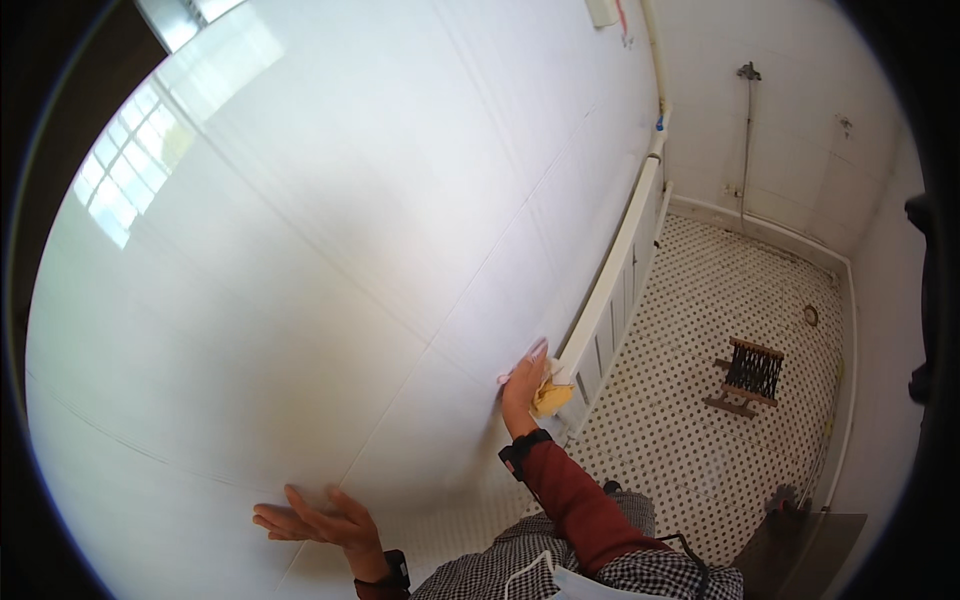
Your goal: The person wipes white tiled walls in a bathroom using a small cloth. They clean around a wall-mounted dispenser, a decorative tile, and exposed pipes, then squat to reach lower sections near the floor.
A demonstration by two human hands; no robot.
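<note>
My right hand [526,379] presses a cloth with a yellow part [552,397] and pale pink and white parts against the lower white tiled wall [420,247], beside the near end of the white radiator [611,300]. At the bottom left, my left hand [322,519] is raised in front of the glossy wall, fingers spread and holding nothing; whether it touches the wall I cannot tell. Dark bands are on both wrists.
A folding stool [754,373] with a dark woven seat stands on the dotted tile floor [682,457]. Pipes [656,142] rise behind the radiator. A shower valve [748,71] is on the far wall. A dark translucent panel [806,551] stands at the lower right.
</note>
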